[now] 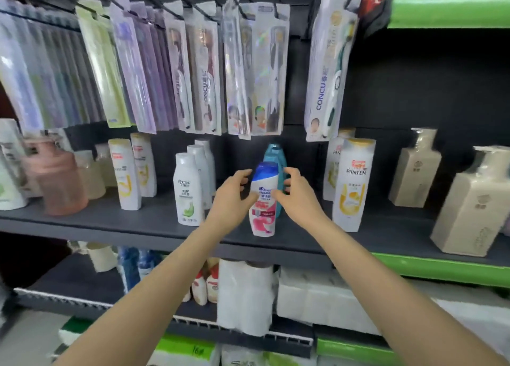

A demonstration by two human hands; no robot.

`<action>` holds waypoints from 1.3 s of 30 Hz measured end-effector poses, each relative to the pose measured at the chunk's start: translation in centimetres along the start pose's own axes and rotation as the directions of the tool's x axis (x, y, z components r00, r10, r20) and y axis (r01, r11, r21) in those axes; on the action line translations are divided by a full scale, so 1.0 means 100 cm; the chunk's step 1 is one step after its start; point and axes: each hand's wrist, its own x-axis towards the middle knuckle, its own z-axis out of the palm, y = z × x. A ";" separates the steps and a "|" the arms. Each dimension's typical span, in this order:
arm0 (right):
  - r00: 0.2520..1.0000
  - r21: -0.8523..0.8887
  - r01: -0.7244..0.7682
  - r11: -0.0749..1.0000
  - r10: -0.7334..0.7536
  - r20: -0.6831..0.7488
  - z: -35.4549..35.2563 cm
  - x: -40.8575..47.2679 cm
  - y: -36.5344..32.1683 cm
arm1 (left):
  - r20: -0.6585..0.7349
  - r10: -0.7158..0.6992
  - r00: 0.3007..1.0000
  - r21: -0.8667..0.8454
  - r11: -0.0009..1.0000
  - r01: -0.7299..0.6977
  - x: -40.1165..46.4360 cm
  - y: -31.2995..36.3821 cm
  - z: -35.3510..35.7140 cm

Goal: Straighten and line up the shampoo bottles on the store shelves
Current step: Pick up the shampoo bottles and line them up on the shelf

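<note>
You have a single view, from the camera on your head, wide-angle and close to the shelving. It faces forward and slightly down at the dark shelf [116, 222] running across the middle of the frame. Hanging toothbrush packs [204, 70] fill the upper left, a lower shelf [82, 285] the bottom. Both forearms enter from the bottom edge and meet near the centre. Edges bend and blur.
</note>
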 end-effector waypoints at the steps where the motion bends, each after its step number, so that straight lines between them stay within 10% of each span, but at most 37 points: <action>1: 1.000 0.017 -0.022 1.000 0.022 -0.014 0.003 0.003 0.000 | 0.047 0.021 0.999 -0.031 0.999 -0.020 0.004 -0.004 0.000; 13: 0.989 0.250 -0.001 0.968 0.038 -0.146 0.026 0.018 -0.002 | 0.110 0.157 0.982 -0.206 0.970 -0.132 0.015 -0.031 0.001; 22: 0.926 0.582 -0.183 0.792 0.337 -0.168 0.008 0.015 -0.013 | 0.109 0.123 0.986 0.177 0.974 -0.141 -0.012 -0.015 0.002; 31: 0.986 0.760 -0.166 0.629 0.088 0.142 -0.012 -0.007 0.002 | 0.348 0.048 0.936 -0.486 0.863 0.136 -0.018 -0.010 -0.010; 39: 0.947 0.670 -0.194 0.716 0.316 -0.064 -0.018 -0.005 -0.010 | 0.288 0.033 0.957 -0.371 0.925 0.079 -0.024 -0.011 -0.021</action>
